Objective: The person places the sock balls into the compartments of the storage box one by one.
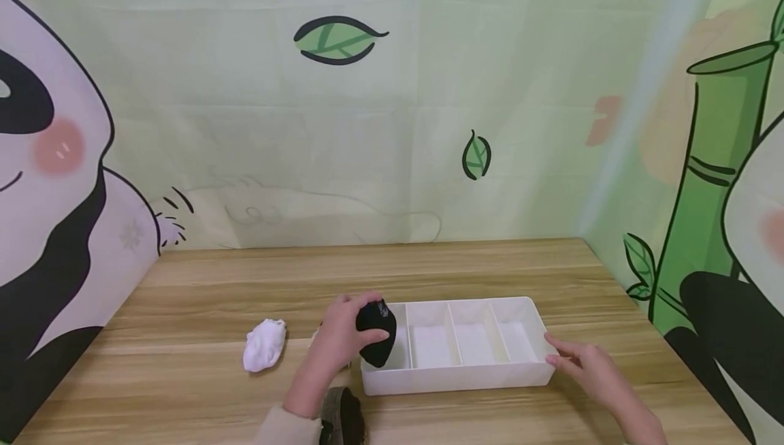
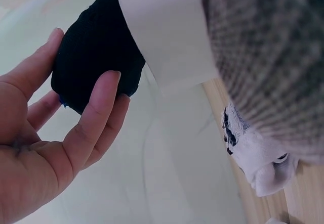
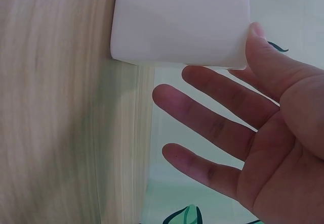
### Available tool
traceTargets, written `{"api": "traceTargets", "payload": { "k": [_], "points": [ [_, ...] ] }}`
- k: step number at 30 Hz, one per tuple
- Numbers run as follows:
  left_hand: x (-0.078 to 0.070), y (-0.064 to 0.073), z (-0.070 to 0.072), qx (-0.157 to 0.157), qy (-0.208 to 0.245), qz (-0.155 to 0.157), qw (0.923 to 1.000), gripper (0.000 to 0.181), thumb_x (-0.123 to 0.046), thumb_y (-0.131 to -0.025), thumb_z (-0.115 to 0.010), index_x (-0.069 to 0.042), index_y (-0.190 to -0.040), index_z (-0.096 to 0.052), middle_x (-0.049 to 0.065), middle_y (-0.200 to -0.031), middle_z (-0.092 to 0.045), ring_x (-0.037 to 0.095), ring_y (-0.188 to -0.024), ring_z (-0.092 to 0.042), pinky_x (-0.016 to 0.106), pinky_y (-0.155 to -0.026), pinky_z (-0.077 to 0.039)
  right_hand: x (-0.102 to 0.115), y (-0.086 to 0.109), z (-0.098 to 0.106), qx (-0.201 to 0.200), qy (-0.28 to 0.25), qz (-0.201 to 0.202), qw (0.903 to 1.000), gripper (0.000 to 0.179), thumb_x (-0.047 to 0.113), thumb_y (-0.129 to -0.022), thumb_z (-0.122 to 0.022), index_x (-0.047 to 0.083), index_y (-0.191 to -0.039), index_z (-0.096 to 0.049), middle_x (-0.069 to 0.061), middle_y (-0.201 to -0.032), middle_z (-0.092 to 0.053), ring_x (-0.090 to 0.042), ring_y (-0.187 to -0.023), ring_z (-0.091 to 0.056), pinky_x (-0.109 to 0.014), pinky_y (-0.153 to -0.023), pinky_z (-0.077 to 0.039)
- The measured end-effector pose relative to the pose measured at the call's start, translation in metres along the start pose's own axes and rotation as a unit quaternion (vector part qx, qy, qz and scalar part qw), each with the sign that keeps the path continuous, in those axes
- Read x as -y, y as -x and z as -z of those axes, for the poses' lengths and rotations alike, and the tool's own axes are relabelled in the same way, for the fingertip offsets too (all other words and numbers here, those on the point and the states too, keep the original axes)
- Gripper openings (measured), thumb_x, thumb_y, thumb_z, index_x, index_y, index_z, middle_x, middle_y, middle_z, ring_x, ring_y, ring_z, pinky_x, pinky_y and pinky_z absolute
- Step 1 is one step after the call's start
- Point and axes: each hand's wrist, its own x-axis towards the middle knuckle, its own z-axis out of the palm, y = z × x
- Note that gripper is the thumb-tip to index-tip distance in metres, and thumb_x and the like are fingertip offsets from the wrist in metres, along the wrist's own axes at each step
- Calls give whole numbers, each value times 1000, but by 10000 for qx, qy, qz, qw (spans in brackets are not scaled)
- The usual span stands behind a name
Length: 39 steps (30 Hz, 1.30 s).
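My left hand [image 1: 339, 336] pinches a black rolled sock [image 1: 376, 333] between thumb and fingers, over the left end compartment of a white divided box [image 1: 456, 378]. The left wrist view shows the sock [image 2: 93, 57] beside the box wall [image 2: 167, 32]. At the box's right end, my right hand [image 1: 584, 367] touches the rim with thumb and index fingertip. Its other fingers [image 3: 202, 110] stretch out straight in the right wrist view. Left of the hands lies a white bundled sock [image 1: 265, 345]. A white sock with dark marks [image 2: 263, 158] shows in the left wrist view.
A dark grey-brown bundle [image 1: 333, 418] lies by the left wrist. Grey ribbed knit [image 2: 268, 67] fills the right of the left wrist view. Thin dividers [image 1: 453, 336] split the box. A printed cloth wall [image 1: 398, 159] rises behind the wooden table [image 1: 214, 275].
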Motion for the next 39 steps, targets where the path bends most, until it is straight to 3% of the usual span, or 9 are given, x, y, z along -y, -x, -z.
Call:
{"api": "traceTargets", "payload": {
  "k": [11,17,39],
  "points": [
    [0,-7,-11,325,-305,-91,9990,49,-18,-70,-76,-6,-113,-58,22,-105,-52,34,-93,-50,44,-70,-46,0,1,-1,-94,-33,58,9999,38,13,-82,-63,-9,-113,-57,-28,-108,-55,-30,-87,-60,-37,-68,-49],
    [-5,-7,-11,435,-344,52,9984,48,-17,-72,-75,-4,-115,-58,23,-106,-51,34,-94,-51,43,-72,-47,-2,1,-1,-153,-101,96,9998,36,10,-81,-63,-9,-112,-57,-28,-106,-56,-27,-84,-61,-32,-66,-50],
    [-10,-1,-2,362,-293,68,9989,47,-19,-75,-73,1,-115,-57,20,-110,-55,36,-104,-48,46,-82,-43,0,1,-1,-136,-95,127,9998,37,11,-82,-63,-9,-112,-57,-28,-107,-56,-29,-88,-59,-36,-69,-49]
  ]
}}
